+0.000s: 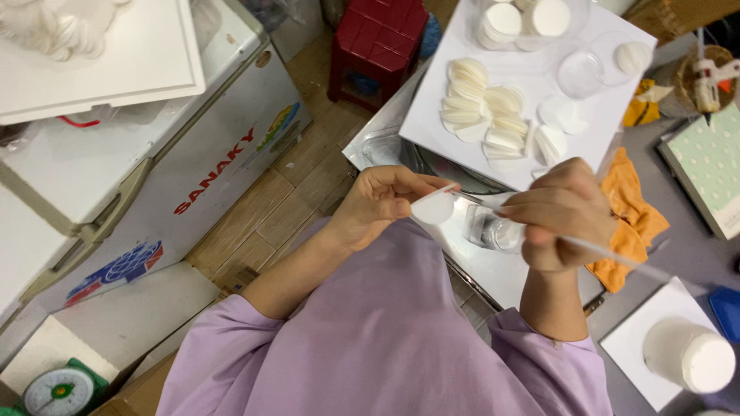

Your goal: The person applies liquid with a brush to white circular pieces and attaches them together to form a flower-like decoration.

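White petal-shaped pieces [486, 115] already lie in overlapping rows on the white board [601, 131] on the table, so a good part of the work seems done. The left hand [378, 204] pinches one more white petal [433, 208] in closed fingers, just before the chest. The right hand [563, 212] grips a thin brush [609, 253] that touches it, so this piece looks unfinished.

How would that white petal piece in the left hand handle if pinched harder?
Probably floppy: the white petal piece looks thin and curved, pinched by the left hand. Likely very light, as fingertips alone carry it. Possibly fragile, since the right hand works it with a slim tool.
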